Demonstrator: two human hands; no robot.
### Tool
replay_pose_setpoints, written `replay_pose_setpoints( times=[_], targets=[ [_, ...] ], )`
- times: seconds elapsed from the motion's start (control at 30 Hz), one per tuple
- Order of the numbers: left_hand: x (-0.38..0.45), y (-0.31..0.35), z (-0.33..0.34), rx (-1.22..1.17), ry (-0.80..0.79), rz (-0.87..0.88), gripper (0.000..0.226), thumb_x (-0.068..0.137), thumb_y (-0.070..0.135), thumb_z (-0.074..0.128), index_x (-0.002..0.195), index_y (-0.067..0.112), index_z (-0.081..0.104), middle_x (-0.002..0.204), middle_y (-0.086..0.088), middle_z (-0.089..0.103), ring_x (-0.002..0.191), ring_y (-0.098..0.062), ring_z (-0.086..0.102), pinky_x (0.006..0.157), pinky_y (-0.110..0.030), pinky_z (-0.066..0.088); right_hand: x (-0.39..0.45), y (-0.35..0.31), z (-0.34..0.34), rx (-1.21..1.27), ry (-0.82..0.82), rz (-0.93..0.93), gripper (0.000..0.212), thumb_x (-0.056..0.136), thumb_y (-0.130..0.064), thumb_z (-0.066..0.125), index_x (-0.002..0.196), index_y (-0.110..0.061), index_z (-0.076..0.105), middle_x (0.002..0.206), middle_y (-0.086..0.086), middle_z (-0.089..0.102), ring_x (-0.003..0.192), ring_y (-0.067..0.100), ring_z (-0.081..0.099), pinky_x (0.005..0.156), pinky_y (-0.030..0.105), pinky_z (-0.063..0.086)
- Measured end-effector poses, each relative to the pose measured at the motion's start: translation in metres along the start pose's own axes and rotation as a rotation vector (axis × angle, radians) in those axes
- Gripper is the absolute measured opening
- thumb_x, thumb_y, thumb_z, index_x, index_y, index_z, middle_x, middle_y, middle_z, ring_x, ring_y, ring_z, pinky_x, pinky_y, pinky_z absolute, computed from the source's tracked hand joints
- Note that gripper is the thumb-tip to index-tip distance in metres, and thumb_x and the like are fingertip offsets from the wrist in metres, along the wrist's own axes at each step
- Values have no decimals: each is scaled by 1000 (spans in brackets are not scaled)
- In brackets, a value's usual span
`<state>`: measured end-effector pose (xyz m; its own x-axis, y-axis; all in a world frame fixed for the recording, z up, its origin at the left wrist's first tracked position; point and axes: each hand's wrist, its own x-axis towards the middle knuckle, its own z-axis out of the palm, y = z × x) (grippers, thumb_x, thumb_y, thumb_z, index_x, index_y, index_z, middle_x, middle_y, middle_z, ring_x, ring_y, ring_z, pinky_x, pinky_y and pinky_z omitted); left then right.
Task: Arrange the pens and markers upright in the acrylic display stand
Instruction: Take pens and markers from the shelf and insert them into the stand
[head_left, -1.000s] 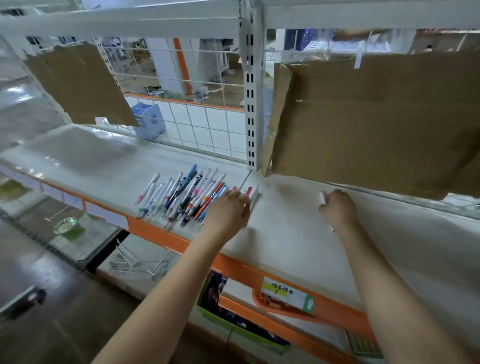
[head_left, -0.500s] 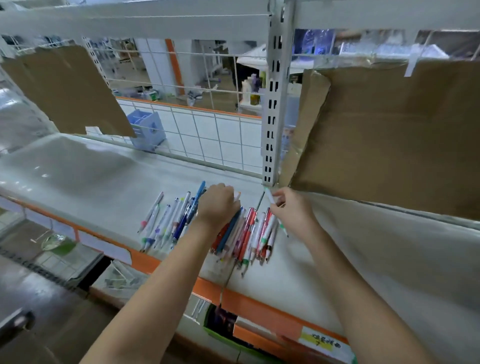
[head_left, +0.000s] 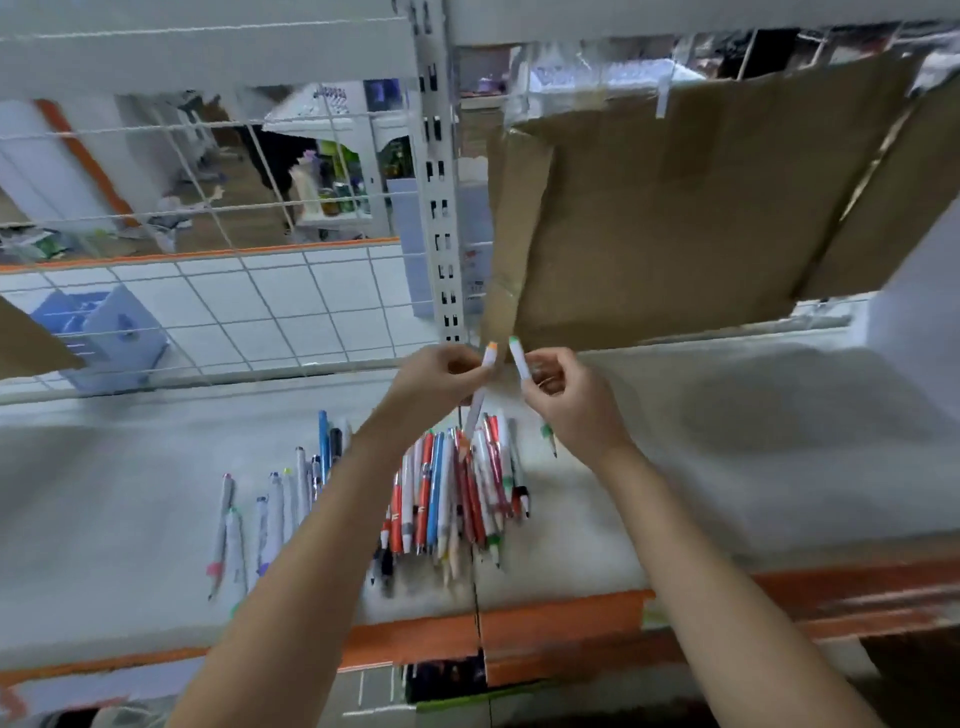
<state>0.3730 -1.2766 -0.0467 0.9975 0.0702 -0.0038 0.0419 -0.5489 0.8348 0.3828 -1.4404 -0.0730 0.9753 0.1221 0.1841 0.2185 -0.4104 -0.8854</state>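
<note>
Both hands are raised over the back of the white shelf, close together at about twelve o'clock from the pile of pens. The left hand pinches a white pen with an orange tip, its grip closed round the barrel so the orange end points up and the lower end slants down toward the pile. The right hand pinches a white pen with a green tip, fingers curled round it, the green end up and leaning toward eleven o'clock. The two tips stand just beside each other without touching, in front of the lower edge of a sheet of cardboard hanging at the back of the shelf.

Below the hands, at six o'clock, a bundle of red, white and blue pens lies flat on the shelf, packed side by side. At nine o'clock from that bundle a looser row of white markers lies flat too, partly hidden by the left forearm. A white slotted upright rises behind the hands, with wire grid to its left. The picture is blurred, so finer detail on the pens cannot be told.
</note>
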Motion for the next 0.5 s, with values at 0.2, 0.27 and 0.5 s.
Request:
replay_pose_setpoints(
  times=[0.2,0.27,0.5],
  targets=[
    [10,64,56,-180,-120,183,14,85,16,66,76,25,62,75,3,63,71,-11,60,80,-34,52,-23,8,-76,64,233,68,22,87,-9,63,108,-15,63,78,-14,62,69,-5,60,72,14,48],
    [9,87,81,-267,-194,247,13,85,15,65,79,26,65,75,8,66,72,-6,62,83,-34,54,-37,8,-109,80,285,77,20,88,-9,62,106,-17,63,85,-4,67,79,11,66,80,26,52],
    [-26,187,179,-512,-425,496,10,86,7,65,88,16,63,83,4,70,81,-10,65,82,-34,55,-99,24,-243,179,497,91,23,88,-2,59,91,-24,61,93,2,68,92,22,66,91,38,51]
  ],
)
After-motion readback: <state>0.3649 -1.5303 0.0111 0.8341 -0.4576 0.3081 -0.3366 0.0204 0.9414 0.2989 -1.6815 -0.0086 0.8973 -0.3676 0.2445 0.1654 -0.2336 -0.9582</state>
